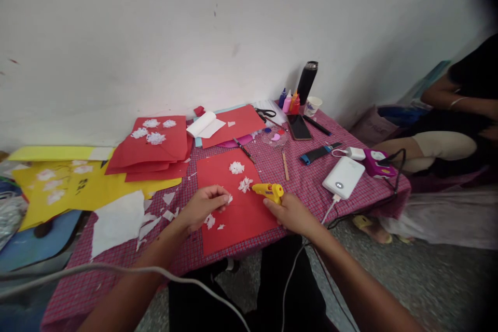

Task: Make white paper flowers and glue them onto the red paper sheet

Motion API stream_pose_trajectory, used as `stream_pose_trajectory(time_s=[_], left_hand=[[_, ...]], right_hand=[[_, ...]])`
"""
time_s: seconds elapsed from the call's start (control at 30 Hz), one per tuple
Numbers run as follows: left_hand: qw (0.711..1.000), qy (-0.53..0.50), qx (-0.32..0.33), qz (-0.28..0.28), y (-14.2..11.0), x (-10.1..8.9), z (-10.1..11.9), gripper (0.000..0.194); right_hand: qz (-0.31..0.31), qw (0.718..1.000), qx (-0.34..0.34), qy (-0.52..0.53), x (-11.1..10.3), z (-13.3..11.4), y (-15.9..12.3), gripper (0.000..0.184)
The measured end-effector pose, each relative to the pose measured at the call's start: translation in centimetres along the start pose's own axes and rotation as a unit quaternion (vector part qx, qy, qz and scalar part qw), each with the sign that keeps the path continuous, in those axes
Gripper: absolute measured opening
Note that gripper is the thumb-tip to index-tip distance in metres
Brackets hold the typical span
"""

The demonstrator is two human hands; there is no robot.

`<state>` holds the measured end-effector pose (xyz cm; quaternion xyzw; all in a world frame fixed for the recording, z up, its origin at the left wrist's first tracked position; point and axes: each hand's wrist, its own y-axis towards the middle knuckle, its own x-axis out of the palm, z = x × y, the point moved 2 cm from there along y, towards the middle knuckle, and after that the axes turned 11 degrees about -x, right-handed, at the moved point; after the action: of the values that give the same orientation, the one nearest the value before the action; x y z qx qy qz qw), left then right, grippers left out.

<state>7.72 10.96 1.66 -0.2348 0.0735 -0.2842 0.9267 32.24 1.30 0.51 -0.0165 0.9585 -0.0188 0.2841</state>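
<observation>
My right hand (293, 211) is closed around the handle of a yellow hot glue gun (270, 192). The gun's nozzle points left, close to a white crumpled-paper flower (245, 184) on a red sheet (237, 223). Another white paper flower (236, 167) sits just above it on the same sheet. My left hand (208, 205) hovers over the sheet's left part, thumb and fingertips pinched on a small white paper piece (230, 198). Below that hand lie loose paper scraps (210, 221).
Torn white paper (119, 223) lies left, below stacked red sheets with flowers (155, 158). Behind are scissors (266, 112), a paint palette (274, 136), paint bottles (287, 102) and a black flask (307, 83). A phone (299, 127) and power bank (344, 177) lie right. A person (462, 93) sits beyond.
</observation>
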Motion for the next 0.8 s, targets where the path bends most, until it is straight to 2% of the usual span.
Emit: stream_pose_trajectory(time_s=[0.2,0.4,0.5,0.63,0.8], left_hand=[[0.998,0.049,0.024,0.025,1.1,0.5,0.9,0.023],[0.98,0.172,0.086,0.057,2.7,1.4,2.9,0.02],[0.957,0.242,0.145,0.073,3.6,2.1,4.0,0.019],[0.906,0.345,0.221,0.103,5.1,3.0,4.7,0.016],[0.877,0.411,0.231,0.091,7.5,3.8,4.4,0.014]], right_hand=[[0.025,0.998,-0.055,-0.016,-0.2,-1.0,-0.1,0.033],[0.035,0.999,-0.037,-0.001,0.1,0.1,-0.6,0.035],[0.052,0.998,-0.03,0.024,0.3,1.1,-0.9,0.037],[0.059,0.996,-0.015,0.058,0.2,1.9,-1.5,0.038],[0.037,0.996,-0.012,0.075,-0.1,1.8,-3.0,0.034]])
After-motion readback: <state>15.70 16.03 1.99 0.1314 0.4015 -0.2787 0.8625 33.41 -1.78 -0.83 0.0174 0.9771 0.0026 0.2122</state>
